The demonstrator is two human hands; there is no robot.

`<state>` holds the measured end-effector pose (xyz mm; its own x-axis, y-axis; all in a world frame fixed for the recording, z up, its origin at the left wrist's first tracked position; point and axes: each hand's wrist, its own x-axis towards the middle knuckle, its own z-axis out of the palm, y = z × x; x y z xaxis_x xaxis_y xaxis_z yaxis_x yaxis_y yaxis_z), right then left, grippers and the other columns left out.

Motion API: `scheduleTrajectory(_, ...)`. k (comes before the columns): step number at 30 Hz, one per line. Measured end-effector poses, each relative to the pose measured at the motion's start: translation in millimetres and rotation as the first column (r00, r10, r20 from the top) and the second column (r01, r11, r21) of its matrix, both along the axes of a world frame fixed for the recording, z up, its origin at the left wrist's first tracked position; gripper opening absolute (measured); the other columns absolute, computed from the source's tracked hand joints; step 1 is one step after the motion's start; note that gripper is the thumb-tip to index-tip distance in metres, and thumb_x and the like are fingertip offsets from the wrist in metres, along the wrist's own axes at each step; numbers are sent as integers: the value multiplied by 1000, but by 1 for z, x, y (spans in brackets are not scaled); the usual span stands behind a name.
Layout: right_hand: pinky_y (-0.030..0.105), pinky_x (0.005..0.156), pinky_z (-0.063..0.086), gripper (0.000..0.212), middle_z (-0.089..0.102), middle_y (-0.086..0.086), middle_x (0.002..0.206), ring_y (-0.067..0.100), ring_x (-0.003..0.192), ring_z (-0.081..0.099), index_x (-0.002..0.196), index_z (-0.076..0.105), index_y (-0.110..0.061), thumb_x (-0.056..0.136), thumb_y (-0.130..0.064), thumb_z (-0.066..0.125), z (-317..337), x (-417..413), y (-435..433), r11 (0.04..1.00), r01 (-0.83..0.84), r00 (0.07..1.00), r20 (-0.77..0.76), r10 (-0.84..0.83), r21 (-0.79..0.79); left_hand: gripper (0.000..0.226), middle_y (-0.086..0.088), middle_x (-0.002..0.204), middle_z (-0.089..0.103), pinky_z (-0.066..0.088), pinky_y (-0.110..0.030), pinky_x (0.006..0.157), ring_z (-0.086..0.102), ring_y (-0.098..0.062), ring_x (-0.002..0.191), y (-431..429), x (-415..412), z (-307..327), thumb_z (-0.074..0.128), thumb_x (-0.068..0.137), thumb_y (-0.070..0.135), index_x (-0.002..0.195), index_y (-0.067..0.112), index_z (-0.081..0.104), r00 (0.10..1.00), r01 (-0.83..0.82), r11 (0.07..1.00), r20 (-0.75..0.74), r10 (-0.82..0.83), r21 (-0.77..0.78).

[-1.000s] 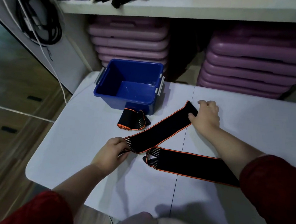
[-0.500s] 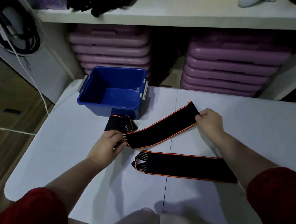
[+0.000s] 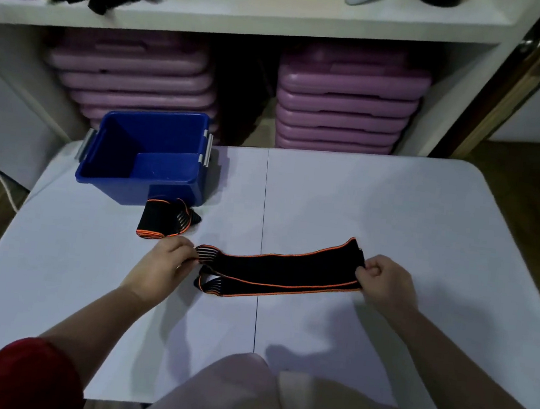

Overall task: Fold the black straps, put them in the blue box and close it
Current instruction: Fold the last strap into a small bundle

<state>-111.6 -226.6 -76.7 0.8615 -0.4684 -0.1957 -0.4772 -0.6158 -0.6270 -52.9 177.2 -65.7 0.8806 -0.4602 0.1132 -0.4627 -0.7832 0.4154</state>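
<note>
A long black strap (image 3: 280, 270) with orange edging lies doubled over on the white table (image 3: 394, 210), its two halves stacked one over the other. My left hand (image 3: 165, 265) pinches the striped ends at the left. My right hand (image 3: 383, 283) grips the folded bend at the right. A second black strap (image 3: 163, 221), folded into a small bundle, rests against the front of the open blue box (image 3: 154, 155) at the back left. The box looks empty and no lid shows.
Two stacks of purple plastic cases (image 3: 349, 99) fill the shelf space behind the table. A white shelf (image 3: 282, 9) above holds dark gear and other items. Wooden floor lies at both sides of the table.
My right hand swung the far half of the strap down over the near half, so the V shape became a flat double layer. The view shifted left and the box moved with it.
</note>
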Motion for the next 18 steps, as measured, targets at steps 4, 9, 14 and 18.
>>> scheduleTrajectory(4, 29, 58, 40, 10, 59, -3, 64, 26, 70, 57, 74, 58, -19, 78, -27, 64, -18, -19, -4, 997, -51, 997, -56, 47, -59, 15, -9, 101, 62, 40, -20, 85, 56, -21, 95, 3, -13, -19, 67, 84, 14, 98, 9, 70, 995, -75, 995, -67, 80, 73)
scheduleTrajectory(9, 27, 63, 39, 15, 62, 1, 83, 25, 76, 59, 93, 63, -19, 79, -26, 65, -26, -28, -11, 990, -93, 996, 7, 94, -103, 41, -7, 113, 60, 40, -31, 95, 51, -25, 109, -9, -27, -22, 55, 80, 42, 108, 15, 67, 988, -139, 985, -49, 144, 107)
scheduleTrajectory(14, 29, 68, 43, 33, 59, 3, 96, 22, 86, 60, 111, 59, -19, 79, -25, 67, -21, -21, -1, 986, -149, 989, 9, 150, -81, 45, -4, 110, 63, 39, -33, 93, 56, -26, 105, -45, -30, -12, 56, 73, 47, 106, 18, 67, 997, -59, 984, 61, 50, 166)
scheduleTrajectory(18, 34, 72, 48, 35, 63, 4, 95, 26, 90, 60, 114, 58, -18, 80, -18, 64, -15, -9, 2, 983, -150, 989, -17, 149, -102, 63, -6, 125, 57, 23, -42, 108, 47, -33, 124, -67, -28, -22, 53, 69, 56, 120, 20, 58, 1000, 10, 920, 8, -14, 391)
